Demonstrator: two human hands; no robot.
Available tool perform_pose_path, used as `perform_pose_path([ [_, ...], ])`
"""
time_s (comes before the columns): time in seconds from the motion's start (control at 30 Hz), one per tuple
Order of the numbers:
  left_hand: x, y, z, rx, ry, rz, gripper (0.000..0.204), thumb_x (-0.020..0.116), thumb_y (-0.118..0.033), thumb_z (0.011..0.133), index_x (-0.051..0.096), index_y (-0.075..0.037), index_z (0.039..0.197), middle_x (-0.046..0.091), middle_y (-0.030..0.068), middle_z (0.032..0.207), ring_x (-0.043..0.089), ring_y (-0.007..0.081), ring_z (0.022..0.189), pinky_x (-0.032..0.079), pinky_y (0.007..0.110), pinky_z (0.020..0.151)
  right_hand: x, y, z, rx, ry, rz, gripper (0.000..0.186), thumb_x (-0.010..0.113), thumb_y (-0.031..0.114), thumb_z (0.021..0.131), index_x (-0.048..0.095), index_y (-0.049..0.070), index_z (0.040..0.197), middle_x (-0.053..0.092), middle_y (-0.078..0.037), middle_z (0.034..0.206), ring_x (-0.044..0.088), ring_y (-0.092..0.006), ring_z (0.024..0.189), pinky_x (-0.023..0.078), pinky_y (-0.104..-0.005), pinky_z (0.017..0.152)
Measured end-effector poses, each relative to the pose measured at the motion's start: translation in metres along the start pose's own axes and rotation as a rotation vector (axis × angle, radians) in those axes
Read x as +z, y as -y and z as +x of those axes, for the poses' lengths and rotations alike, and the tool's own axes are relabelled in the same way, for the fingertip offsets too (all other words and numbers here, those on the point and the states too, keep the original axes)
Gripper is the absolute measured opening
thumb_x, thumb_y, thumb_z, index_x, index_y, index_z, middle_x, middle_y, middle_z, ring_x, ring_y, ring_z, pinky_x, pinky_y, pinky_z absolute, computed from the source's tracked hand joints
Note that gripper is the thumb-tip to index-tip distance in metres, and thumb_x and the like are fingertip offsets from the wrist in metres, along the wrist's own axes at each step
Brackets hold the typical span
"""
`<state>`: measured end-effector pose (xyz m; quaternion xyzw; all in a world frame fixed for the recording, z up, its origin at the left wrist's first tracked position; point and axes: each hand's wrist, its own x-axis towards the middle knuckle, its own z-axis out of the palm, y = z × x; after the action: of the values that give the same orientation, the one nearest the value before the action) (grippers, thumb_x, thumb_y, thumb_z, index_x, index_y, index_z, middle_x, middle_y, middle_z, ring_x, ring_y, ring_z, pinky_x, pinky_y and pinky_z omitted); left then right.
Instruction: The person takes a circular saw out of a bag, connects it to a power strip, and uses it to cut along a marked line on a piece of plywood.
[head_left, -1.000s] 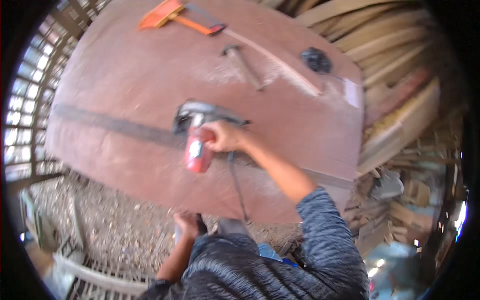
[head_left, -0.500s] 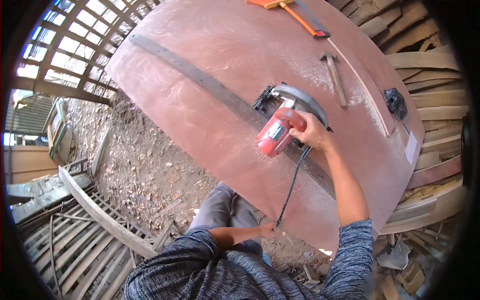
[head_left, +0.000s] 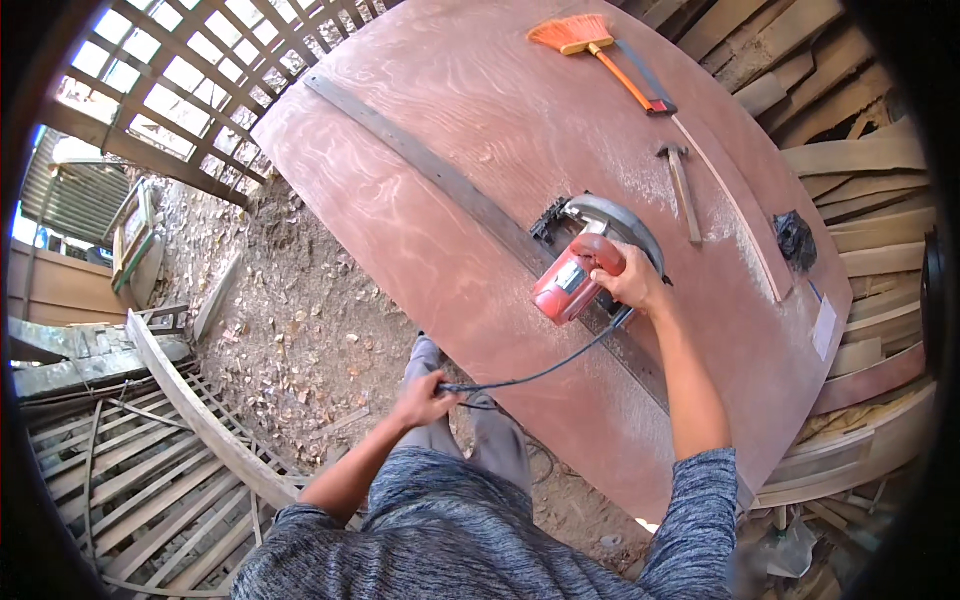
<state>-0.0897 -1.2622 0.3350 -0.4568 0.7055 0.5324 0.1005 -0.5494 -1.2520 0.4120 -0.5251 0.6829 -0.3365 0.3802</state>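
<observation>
A red circular saw (head_left: pixel 570 283) with a grey blade guard stands on a reddish plywood sheet (head_left: pixel 440 260), against a long dark straightedge strip (head_left: pixel 420 165). My right hand (head_left: pixel 632 277) is wrapped round the saw's rear handle. From the saw a dark power cord (head_left: pixel 545 374) curves over the sheet's near edge to my left hand (head_left: pixel 422 400), which is closed around it in front of my legs. The blade itself is hidden beneath the saw. Pale sawdust lies on the sheet.
Farther up the sheet lie an orange brush (head_left: pixel 572 35), a handsaw (head_left: pixel 645 75), a hammer (head_left: pixel 681 190), a narrow plywood strip (head_left: pixel 735 205) and a crumpled black plastic bag (head_left: pixel 795 240). Stacked boards (head_left: pixel 880 240) line the right. A slatted wooden frame (head_left: pixel 150 480) and leaf-strewn ground (head_left: pixel 290 300) are on the left.
My left hand has moved left and up, drawing the cord out sideways. The right hand stays on the saw. The view has shifted slightly, showing more of the brush.
</observation>
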Motion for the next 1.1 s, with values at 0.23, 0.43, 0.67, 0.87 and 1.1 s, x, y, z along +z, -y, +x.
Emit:
perform_pose_path([
  [0.23,-0.070,0.064,0.078,0.149,-0.691,-0.273,0.103,0.084,-0.047,0.082,0.031,0.004,0.154,0.044,0.0269,0.150,0.040,0.0357,0.145,0.034,0.048,0.119,-0.004,0.008,0.000,0.052,0.038,-0.063,0.032,0.072,0.010,0.083,0.068,-0.001,0.113,0.073,-0.014,0.094,0.070,-0.0244,0.088,0.054,-0.0382,0.083],
  [0.43,-0.187,0.047,0.189,-0.193,-0.805,-0.719,0.123,0.091,-0.047,0.075,0.016,0.009,0.155,0.042,0.0278,0.151,0.047,0.0356,0.139,0.041,0.044,0.114,-0.005,0.017,0.012,0.117,0.122,-0.102,0.032,0.072,0.012,0.083,0.066,-0.001,0.111,0.070,-0.016,0.090,0.068,-0.0274,0.084,0.054,-0.0411,0.082],
  [0.67,-0.182,0.060,0.217,-0.143,-0.869,-0.572,0.115,0.097,-0.037,0.070,0.027,0.010,0.148,0.050,0.0266,0.143,0.055,0.0341,0.131,0.046,0.043,0.110,0.002,0.027,0.040,0.158,0.127,-0.031,0.034,0.072,0.012,0.083,0.067,0.000,0.114,0.069,-0.011,0.089,0.065,-0.0222,0.083,0.052,-0.0384,0.080],
  [0.87,-0.182,0.054,0.216,-0.230,-0.851,-0.576,0.115,0.097,-0.036,0.070,0.025,0.010,0.148,0.048,0.0275,0.144,0.053,0.0350,0.133,0.045,0.043,0.111,0.012,0.032,0.067,0.131,0.132,0.016,0.030,0.070,0.013,0.086,0.067,0.000,0.113,0.070,-0.015,0.090,0.066,-0.0258,0.084,0.053,-0.0400,0.081],
  [1.1,-0.180,0.045,0.211,-0.178,-0.870,-0.659,0.115,0.097,-0.034,0.071,0.023,0.010,0.148,0.047,0.0278,0.144,0.053,0.0341,0.132,0.045,0.042,0.111,0.025,0.045,0.099,0.121,0.125,0.009,0.032,0.070,0.012,0.085,0.066,-0.001,0.113,0.071,-0.018,0.095,0.067,-0.0282,0.087,0.053,-0.0418,0.084],
])
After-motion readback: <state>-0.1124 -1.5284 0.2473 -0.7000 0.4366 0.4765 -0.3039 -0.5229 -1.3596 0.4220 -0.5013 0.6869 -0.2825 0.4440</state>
